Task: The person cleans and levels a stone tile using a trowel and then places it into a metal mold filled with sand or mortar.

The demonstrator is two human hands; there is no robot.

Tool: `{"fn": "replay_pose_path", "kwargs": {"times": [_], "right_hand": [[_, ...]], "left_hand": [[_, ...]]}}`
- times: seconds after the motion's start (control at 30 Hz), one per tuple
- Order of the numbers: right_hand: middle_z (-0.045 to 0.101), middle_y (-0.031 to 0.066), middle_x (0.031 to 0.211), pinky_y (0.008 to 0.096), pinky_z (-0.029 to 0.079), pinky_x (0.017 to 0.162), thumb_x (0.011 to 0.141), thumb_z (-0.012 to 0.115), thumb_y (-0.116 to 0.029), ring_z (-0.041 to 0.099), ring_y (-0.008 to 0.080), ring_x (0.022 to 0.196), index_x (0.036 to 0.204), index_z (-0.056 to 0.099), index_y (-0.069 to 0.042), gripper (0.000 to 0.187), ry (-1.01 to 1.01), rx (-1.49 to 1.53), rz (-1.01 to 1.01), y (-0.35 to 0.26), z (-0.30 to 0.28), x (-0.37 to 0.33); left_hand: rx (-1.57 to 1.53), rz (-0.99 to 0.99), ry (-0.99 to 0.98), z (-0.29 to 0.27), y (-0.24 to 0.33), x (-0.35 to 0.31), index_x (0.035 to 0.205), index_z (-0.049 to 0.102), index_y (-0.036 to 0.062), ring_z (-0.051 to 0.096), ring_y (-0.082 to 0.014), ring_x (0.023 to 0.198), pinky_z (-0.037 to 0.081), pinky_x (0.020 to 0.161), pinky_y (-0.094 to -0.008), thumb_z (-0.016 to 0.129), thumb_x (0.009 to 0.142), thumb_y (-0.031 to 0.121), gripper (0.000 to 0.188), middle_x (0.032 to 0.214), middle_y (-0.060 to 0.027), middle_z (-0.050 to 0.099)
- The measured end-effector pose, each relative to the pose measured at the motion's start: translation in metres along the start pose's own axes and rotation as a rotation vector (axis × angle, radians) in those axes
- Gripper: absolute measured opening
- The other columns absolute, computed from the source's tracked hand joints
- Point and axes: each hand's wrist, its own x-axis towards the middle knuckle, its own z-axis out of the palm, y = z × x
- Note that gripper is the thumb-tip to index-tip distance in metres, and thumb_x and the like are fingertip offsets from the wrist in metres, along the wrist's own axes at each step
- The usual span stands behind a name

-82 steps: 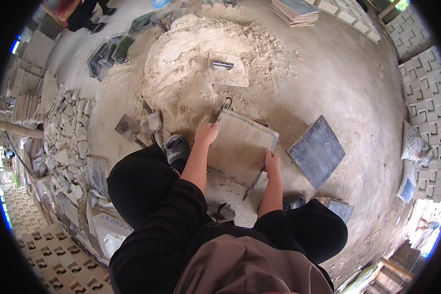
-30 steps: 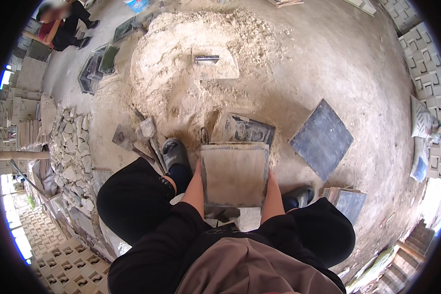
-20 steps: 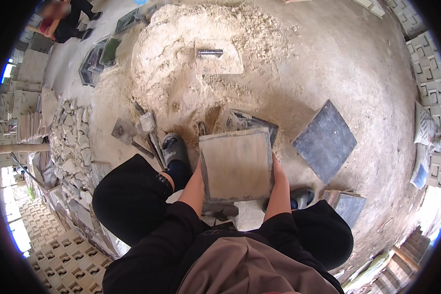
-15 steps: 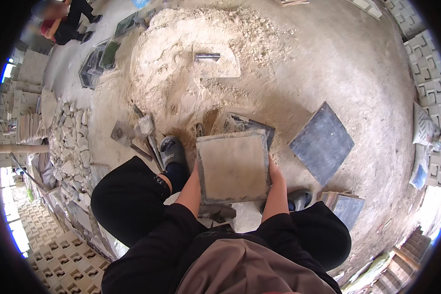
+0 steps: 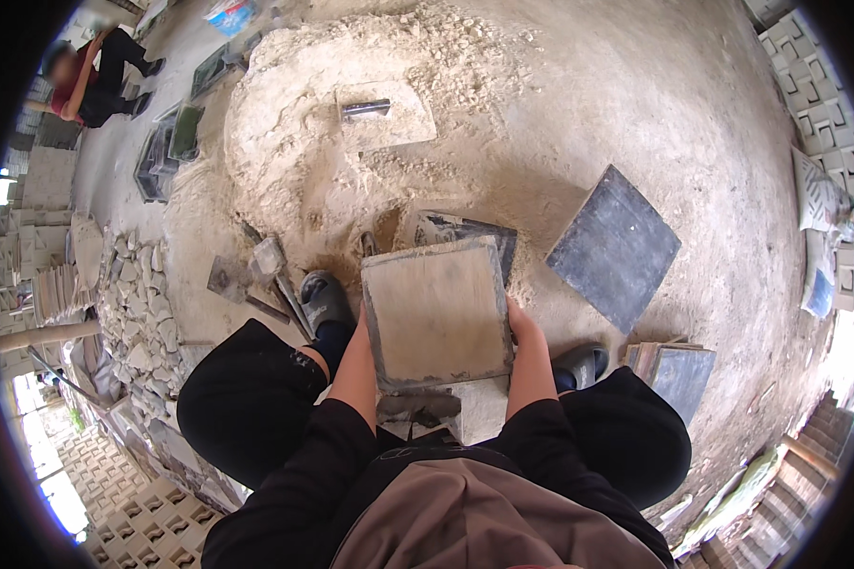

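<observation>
Between my hands is a square slab [image 5: 436, 313] with a smooth tan face and a dark grey rim, held by its left and right sides. My left hand [image 5: 362, 327] is at its left edge and my right hand [image 5: 519, 321] at its right edge; most fingers are hidden by the slab. Just beyond it, a dark smeared plate [image 5: 505, 248] lies partly covered. A dark square board [image 5: 614, 248] lies on the floor to the right. Below the slab, a dark object [image 5: 417, 410] shows between my legs.
Ahead spreads a heap of pale powder [image 5: 285, 123], with a steel float [image 5: 386, 112] on it. At left lie a trowel [image 5: 230, 278], a hammer-like tool [image 5: 271, 258] and broken stones [image 5: 142, 313]. Stacked boards [image 5: 676, 379] sit by my right foot. Someone [image 5: 104, 76] sits far left.
The view has shifted a little, so the floor things sit slightly further left. The slab stays in both my hands, tilted slightly differently.
</observation>
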Motion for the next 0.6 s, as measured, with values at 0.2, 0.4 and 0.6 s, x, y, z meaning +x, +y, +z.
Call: {"fn": "replay_pose_path", "kwargs": {"times": [0.2,0.4,0.6], "right_hand": [[0.048,0.0136,0.125,0.0513,0.039,0.086,0.081,0.031,-0.066,0.049,0.0359,0.108,0.132,0.038,-0.011,0.075,-0.073,-0.133,0.001,-0.005,-0.008,-0.001],[0.053,0.0156,0.118,0.0522,0.043,0.077,0.074,0.032,-0.073,0.054,0.0375,0.098,0.127,0.044,-0.011,0.083,-0.156,-0.243,0.047,-0.033,0.012,-0.016],[0.056,0.0159,0.110,0.0463,0.046,0.063,0.075,0.042,-0.066,0.058,0.0282,0.087,0.122,0.048,-0.011,0.073,-0.196,-0.107,-0.126,-0.021,0.003,0.009]], "left_hand": [[0.329,0.192,-0.026,0.007,0.022,-0.010,0.125,0.046,0.0135,0.055,-0.0247,0.099,0.045,0.083,-0.0386,0.030,0.084,0.061,0.066,0.116,-0.0100,0.055],[0.377,0.141,-0.074,0.012,0.055,-0.045,0.124,0.047,0.0137,0.055,-0.0222,0.095,0.044,0.080,-0.0362,0.038,0.081,0.065,0.068,0.115,-0.0069,0.055],[0.495,0.165,-0.075,0.020,0.071,-0.039,0.125,0.046,0.0123,0.053,-0.0221,0.097,0.042,0.081,-0.0358,0.042,0.078,0.066,0.072,0.118,-0.0084,0.053]]}}
